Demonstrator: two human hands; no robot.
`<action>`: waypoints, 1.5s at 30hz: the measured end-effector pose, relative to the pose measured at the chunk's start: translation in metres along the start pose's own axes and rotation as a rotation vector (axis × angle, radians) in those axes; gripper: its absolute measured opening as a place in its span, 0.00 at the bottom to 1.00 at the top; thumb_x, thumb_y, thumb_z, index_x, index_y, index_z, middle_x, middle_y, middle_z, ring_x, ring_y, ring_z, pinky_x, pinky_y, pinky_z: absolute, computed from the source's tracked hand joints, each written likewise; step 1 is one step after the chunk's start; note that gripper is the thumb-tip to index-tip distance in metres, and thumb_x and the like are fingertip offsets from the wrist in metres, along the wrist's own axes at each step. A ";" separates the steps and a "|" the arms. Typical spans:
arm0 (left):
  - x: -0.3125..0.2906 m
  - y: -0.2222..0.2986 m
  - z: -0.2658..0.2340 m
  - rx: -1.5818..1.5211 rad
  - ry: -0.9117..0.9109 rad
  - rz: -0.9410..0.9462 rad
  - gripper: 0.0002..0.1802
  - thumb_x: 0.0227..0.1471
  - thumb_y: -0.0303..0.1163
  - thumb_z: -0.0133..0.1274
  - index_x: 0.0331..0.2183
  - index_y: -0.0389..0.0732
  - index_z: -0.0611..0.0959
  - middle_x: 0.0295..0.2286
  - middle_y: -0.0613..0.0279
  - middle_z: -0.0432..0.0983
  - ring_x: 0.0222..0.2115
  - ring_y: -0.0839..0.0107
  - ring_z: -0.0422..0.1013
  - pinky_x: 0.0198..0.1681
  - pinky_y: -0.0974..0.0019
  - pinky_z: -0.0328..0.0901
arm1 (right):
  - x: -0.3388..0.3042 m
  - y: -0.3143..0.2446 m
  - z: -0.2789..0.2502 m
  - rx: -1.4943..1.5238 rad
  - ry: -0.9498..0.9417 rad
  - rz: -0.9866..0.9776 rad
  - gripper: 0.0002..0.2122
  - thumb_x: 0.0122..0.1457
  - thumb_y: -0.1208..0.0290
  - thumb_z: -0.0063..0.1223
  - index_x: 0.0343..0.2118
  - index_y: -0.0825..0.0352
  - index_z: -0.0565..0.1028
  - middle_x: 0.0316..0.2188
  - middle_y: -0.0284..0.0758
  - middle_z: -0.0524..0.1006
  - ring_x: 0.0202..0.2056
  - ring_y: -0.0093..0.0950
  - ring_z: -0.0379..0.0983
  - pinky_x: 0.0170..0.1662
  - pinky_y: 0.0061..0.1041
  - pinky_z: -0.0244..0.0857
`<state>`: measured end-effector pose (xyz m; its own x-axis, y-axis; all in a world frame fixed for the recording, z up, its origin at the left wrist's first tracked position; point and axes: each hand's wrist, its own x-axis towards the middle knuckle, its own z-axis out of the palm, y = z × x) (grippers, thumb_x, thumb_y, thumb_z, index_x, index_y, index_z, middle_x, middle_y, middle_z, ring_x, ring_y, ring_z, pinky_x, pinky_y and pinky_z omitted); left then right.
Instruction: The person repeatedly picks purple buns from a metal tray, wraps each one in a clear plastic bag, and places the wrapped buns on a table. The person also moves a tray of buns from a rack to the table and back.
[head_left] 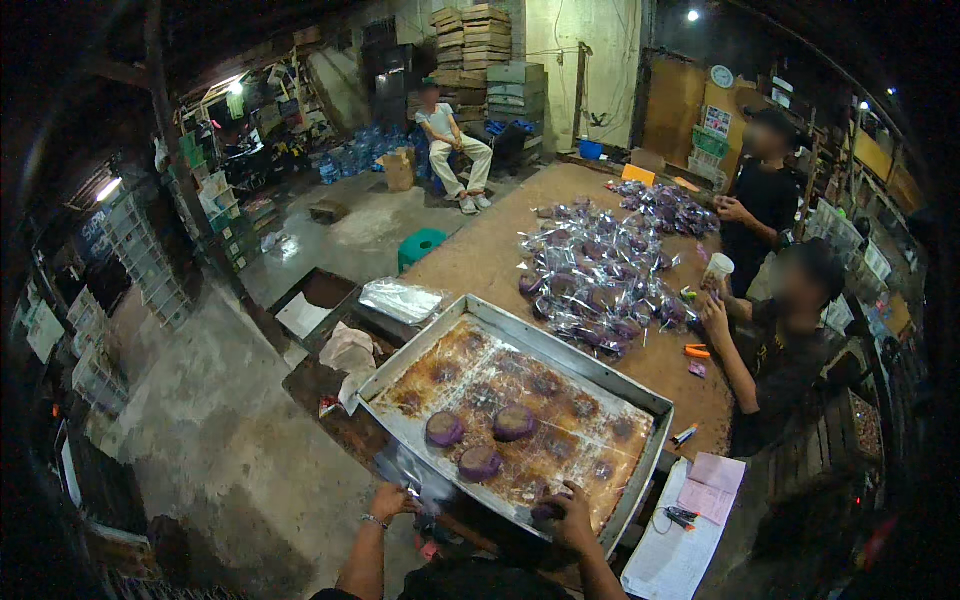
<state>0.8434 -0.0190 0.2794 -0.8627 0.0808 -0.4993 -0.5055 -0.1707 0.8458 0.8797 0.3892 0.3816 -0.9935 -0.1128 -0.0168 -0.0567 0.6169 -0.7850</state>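
In front of me lies a large metal baking tray [655, 392], its bottom stained brown. My right hand [572, 515] reaches over its near edge, fingers curled round a dark purple bun [546, 506]. Farther in, three more round buns with brown tops sit close together: a left bun [445, 428], a right bun [514, 422] and a near bun [480, 462]. Just outside the tray's near left side, my left hand [393, 501] pinches what looks like a clear plastic bag [402, 468]. A bracelet circles that wrist.
Wrapped purple buns [605, 280] are heaped on the table [470, 235] beyond the tray. Along the right side sit one co-worker [795, 320] and another [765, 190]. Papers with pens [680, 518] lie right of the tray, a crumpled cloth [350, 355] left. A person [450, 140] sits farther back.
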 end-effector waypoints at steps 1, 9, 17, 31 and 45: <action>0.002 -0.002 -0.003 0.213 -0.049 0.204 0.11 0.51 0.29 0.51 0.28 0.29 0.78 0.22 0.51 0.76 0.24 0.56 0.75 0.27 0.55 0.73 | -0.001 0.002 0.001 -0.025 0.016 0.042 0.23 0.32 0.76 0.62 0.38 0.55 0.78 0.50 0.48 0.66 0.54 0.43 0.60 0.55 0.39 0.58; -0.023 0.035 0.013 0.677 0.235 -0.039 0.12 0.48 0.28 0.52 0.22 0.27 0.78 0.18 0.48 0.76 0.17 0.61 0.75 0.18 0.62 0.72 | 0.001 -0.018 0.002 0.075 0.143 0.106 0.23 0.37 0.70 0.62 0.42 0.61 0.74 0.47 0.49 0.69 0.48 0.44 0.66 0.50 0.36 0.62; -0.021 0.039 0.036 0.318 0.403 -0.057 0.11 0.45 0.29 0.56 0.22 0.29 0.79 0.18 0.51 0.76 0.16 0.64 0.75 0.18 0.64 0.70 | 0.000 -0.022 0.002 -0.220 -0.082 0.192 0.35 0.40 0.62 0.64 0.53 0.63 0.62 0.41 0.49 0.73 0.43 0.48 0.70 0.49 0.39 0.63; -0.004 0.016 0.009 0.108 0.075 -0.053 0.14 0.50 0.31 0.54 0.36 0.30 0.76 0.30 0.51 0.78 0.28 0.59 0.76 0.29 0.61 0.73 | 0.004 -0.007 -0.022 -0.039 -0.222 0.114 0.30 0.41 0.66 0.65 0.49 0.63 0.66 0.39 0.45 0.76 0.41 0.38 0.74 0.44 0.33 0.68; -0.036 0.033 -0.003 -0.440 0.357 -0.011 0.10 0.47 0.30 0.59 0.32 0.37 0.77 0.22 0.65 0.73 0.15 0.81 0.62 0.16 0.77 0.57 | 0.027 -0.070 0.002 -0.217 -0.213 0.151 0.27 0.42 0.74 0.61 0.49 0.66 0.68 0.39 0.45 0.76 0.41 0.35 0.74 0.45 0.32 0.68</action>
<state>0.8581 -0.0304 0.3246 -0.7592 -0.2393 -0.6052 -0.3940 -0.5712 0.7201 0.8568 0.3417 0.4353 -0.9505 -0.1538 -0.2701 0.0471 0.7877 -0.6142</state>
